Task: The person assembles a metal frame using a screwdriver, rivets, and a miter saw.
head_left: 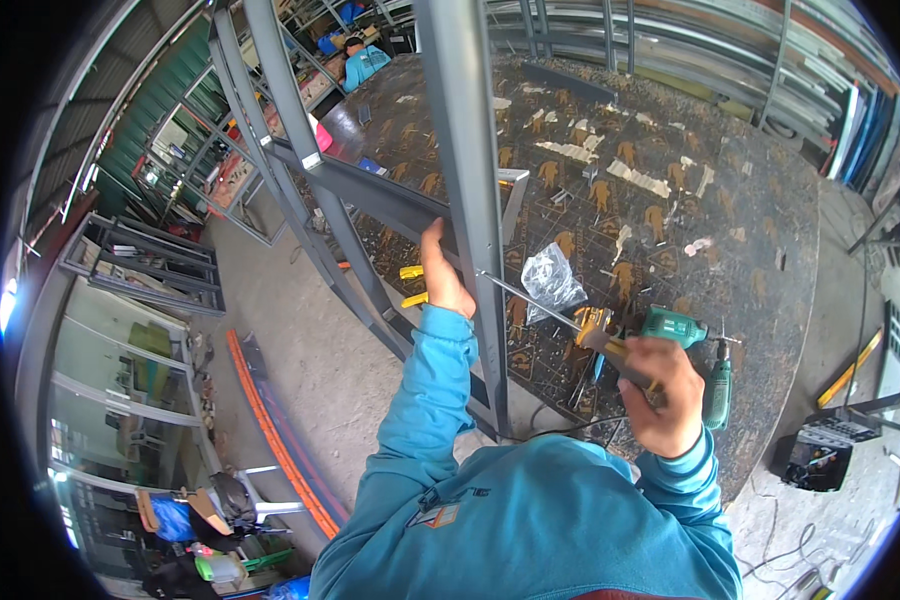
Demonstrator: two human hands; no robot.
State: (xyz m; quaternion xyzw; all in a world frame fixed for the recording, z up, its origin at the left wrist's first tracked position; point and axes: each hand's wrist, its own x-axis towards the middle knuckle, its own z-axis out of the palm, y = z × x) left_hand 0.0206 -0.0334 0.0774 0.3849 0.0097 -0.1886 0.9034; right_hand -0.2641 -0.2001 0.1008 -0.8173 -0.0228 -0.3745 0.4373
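Observation:
An upright dark grey metal frame (pixel 465 130) stands before me, with a crossbar (pixel 380 195) joining its post. My left hand (pixel 448 275) is closed against the post just below the crossbar, thumb up; its fingers are mostly hidden. Two yellow handles (pixel 412 272) stick out to the left of that hand, and whether it holds them I cannot tell. In my right hand (pixel 665 395), slightly blurred, is a long screwdriver (pixel 535 302). Its shaft slants up leftward, the tip at the post's right face. A clear plastic bag (pixel 552 280) lies just beyond the shaft.
Two green power drills (pixel 670 325) lie near my right hand on the dark, patterned worktable (pixel 740 250), among paper scraps. A black box of tools (pixel 815 460) sits on the floor at right. Orange strips (pixel 270 430) lie at left. Another person (pixel 365 65) is at the far end.

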